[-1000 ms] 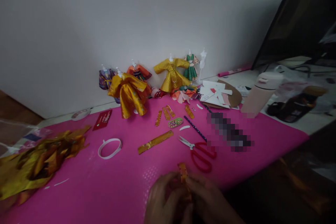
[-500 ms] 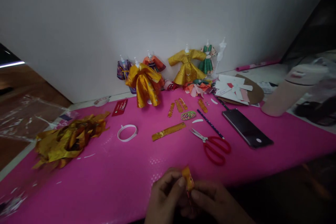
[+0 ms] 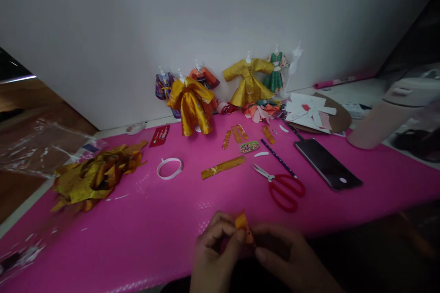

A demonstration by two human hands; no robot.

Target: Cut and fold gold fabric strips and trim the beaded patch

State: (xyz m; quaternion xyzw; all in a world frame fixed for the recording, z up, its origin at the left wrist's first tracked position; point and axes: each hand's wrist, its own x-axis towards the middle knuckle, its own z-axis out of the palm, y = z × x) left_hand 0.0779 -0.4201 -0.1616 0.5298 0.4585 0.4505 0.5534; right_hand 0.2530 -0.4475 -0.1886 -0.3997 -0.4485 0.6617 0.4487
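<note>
A small golden fabric piece (image 3: 241,221) is pinched between my two hands at the front edge of the pink table cover. My left hand (image 3: 218,247) closes on its left side with thumb and fingers. From the other side, my right hand (image 3: 285,252) grips its lower right end, where a reddish, patterned part shows. The lower part of the piece is hidden by my fingers. Beyond my hands lie red-handled scissors (image 3: 280,186), slightly parted, and a flat golden strip (image 3: 223,167). A dotted pencil (image 3: 278,158) rests behind the scissors.
Small dressed mannequins, one in a golden robe (image 3: 191,105), stand along the wall. Golden scraps (image 3: 99,176) are heaped at left, near a white ring of tape (image 3: 169,169). A phone (image 3: 328,163) and a pale bottle (image 3: 381,114) stand or lie at right, beside paper pieces (image 3: 309,112).
The view has shifted slightly, so the table things sit a little higher and to the right. My fingers have moved a little around the golden piece; both hands still hold it.
</note>
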